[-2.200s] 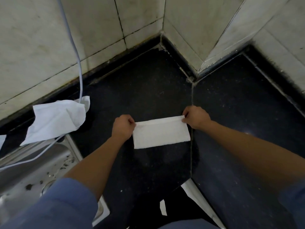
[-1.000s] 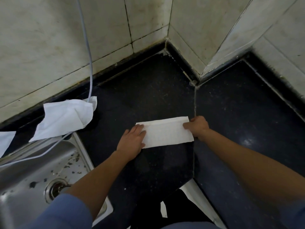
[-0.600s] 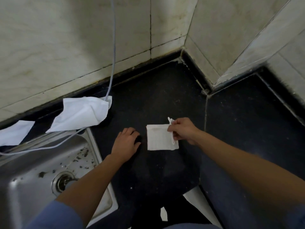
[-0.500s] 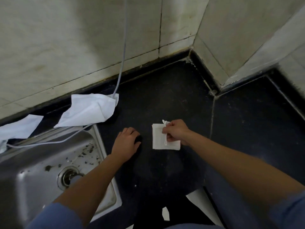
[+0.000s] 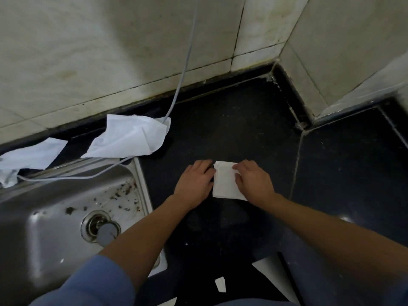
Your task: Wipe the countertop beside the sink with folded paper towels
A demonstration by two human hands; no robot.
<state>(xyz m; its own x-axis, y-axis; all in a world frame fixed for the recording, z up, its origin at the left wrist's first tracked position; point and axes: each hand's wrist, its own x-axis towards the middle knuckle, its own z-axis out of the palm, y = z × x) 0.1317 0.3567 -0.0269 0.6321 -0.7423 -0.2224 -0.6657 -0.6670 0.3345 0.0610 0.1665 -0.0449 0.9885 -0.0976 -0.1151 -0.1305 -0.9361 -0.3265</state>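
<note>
A small white folded paper towel [image 5: 224, 182] lies flat on the black countertop [image 5: 231, 133], just right of the steel sink [image 5: 55, 208]. My left hand [image 5: 194, 184] rests flat on the counter with its fingertips touching the towel's left edge. Over the towel's right half lies my right hand [image 5: 254, 184], fingers pressing down on it. Part of the towel is hidden under that hand.
Two loose white paper towels [image 5: 130, 135] [image 5: 28, 155] lie behind the sink along the tiled wall. A grey cable [image 5: 185, 62] hangs down the wall and runs across the sink rim. The counter turns a corner at the right [image 5: 353, 155].
The long strip was folded in half into a small square. My right hand let go of its pinch and now presses flat; my left hand moved up to the towel's left edge.
</note>
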